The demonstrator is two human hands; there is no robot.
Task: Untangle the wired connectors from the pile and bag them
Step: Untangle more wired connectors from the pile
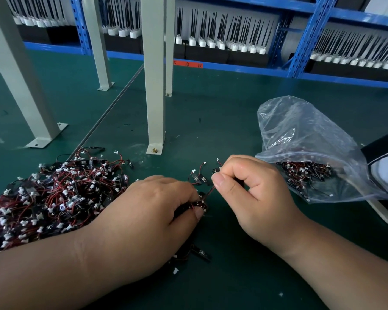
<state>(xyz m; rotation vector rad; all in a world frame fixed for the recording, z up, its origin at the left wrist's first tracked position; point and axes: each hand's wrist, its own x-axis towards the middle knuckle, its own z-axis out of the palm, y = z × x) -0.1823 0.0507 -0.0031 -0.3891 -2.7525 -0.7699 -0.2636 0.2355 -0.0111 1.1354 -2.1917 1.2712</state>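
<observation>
The left hand [152, 204] curls its fingers [182, 189] round a clump [198, 205] of black connectors with red wires and white plugs. The right hand [255, 193] pinches one wire [208, 193] stretched taut from it.

Dark green desk [211, 113] w/ a thin seam [112, 104] running diag. across it. Pale grey metal posts [154, 86] stand on it, base plates bolted down. Behind: blue steel rack [309, 36], shelves full of black trays [244, 57] holding rows of black rods w/ white bases. Red label [188, 64] on the lower beam. Even, soft light.
</observation>
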